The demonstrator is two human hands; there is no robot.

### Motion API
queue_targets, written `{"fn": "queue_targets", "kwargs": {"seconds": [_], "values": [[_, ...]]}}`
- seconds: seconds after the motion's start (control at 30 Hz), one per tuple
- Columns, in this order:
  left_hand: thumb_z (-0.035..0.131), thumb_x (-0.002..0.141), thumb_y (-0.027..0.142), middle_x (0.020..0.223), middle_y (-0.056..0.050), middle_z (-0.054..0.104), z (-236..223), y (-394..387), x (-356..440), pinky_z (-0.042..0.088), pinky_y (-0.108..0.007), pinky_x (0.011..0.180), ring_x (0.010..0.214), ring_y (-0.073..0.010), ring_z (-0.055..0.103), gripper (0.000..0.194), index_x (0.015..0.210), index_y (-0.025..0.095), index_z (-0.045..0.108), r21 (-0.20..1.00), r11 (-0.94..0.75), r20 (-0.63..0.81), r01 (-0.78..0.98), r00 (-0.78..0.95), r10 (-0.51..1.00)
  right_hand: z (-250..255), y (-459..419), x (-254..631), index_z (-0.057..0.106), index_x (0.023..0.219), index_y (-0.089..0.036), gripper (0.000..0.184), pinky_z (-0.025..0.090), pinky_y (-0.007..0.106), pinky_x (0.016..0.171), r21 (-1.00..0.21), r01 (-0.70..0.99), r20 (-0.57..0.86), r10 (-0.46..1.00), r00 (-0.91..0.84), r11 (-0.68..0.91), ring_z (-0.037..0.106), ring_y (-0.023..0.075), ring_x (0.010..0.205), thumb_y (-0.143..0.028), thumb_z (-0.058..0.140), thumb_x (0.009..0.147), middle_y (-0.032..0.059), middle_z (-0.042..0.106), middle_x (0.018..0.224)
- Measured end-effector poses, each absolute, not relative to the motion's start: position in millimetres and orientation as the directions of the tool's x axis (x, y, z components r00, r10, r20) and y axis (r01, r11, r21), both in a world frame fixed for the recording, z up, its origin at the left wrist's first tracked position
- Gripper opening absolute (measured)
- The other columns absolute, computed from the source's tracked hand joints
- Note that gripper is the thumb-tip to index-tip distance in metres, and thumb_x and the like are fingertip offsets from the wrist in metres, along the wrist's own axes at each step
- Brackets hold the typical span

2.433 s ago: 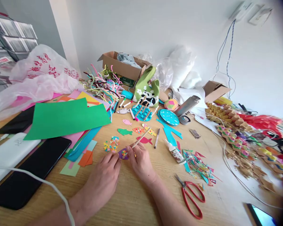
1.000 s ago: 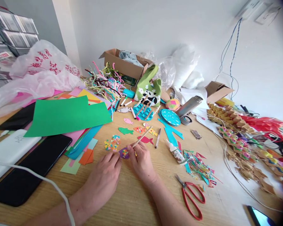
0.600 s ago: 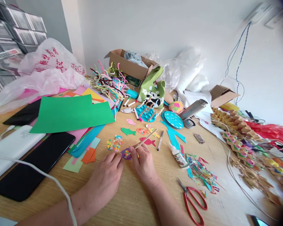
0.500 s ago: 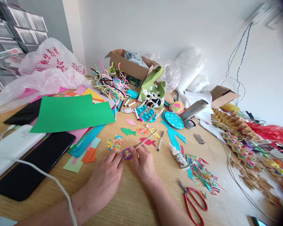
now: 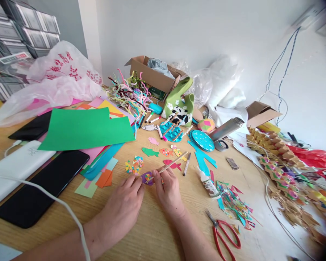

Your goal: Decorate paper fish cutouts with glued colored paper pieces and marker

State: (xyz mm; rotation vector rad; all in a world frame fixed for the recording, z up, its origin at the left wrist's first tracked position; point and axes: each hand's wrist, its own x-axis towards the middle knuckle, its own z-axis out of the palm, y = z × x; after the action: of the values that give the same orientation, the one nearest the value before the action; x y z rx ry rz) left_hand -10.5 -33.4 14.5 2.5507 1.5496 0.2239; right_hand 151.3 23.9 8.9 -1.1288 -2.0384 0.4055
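Note:
My left hand point(image 5: 126, 201) has its fingers pressed together on the left end of a purple paper fish point(image 5: 147, 178) that lies low over the table. Mosaic-like coloured bits cover part of the fish. Pinched in my right hand point(image 5: 168, 192) is a thin wooden stick point(image 5: 177, 159), slanting up to the right, its lower end at the fish. Just beyond the fish lies a heap of small paper bits point(image 5: 136, 165). Farther off are a red paper fish point(image 5: 172, 164), a green paper fish point(image 5: 150, 151) and several other cut-out fish.
On the right lie a glue bottle point(image 5: 208, 185), red-handled scissors point(image 5: 225, 235) and paper shreds point(image 5: 235, 201). Green card point(image 5: 87, 130) tops a paper stack at left, near a black phone point(image 5: 43, 188) and white power bank point(image 5: 19, 170). A white cable point(image 5: 57, 203) crosses my left forearm.
The whole view has shifted slightly, so things appear a little farther right. Both hands keep nearly the same hold, the stick's lower end staying close to the purple fish.

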Motion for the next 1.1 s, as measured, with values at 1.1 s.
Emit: {"fn": "queue_targets", "kwargs": {"seconds": [1.1], "values": [[0.045, 0.091, 0.009, 0.128, -0.015, 0.063, 13.6, -32.8, -10.0, 0.046, -0.046, 0.103, 0.122, -0.0309, 0.053, 0.036, 0.121, 0.01, 0.065, 0.226, -0.433, 0.022, 0.872, 0.44, 0.898, 6.0, 23.6, 150.5, 0.053, 0.071, -0.022, 0.031, 0.044, 0.03, 0.064, -0.594, 0.591, 0.45, 0.835, -0.318, 0.545, 0.054, 0.0182, 0.068, -0.021, 0.045, 0.101, 0.0023, 0.059, 0.067]]}}
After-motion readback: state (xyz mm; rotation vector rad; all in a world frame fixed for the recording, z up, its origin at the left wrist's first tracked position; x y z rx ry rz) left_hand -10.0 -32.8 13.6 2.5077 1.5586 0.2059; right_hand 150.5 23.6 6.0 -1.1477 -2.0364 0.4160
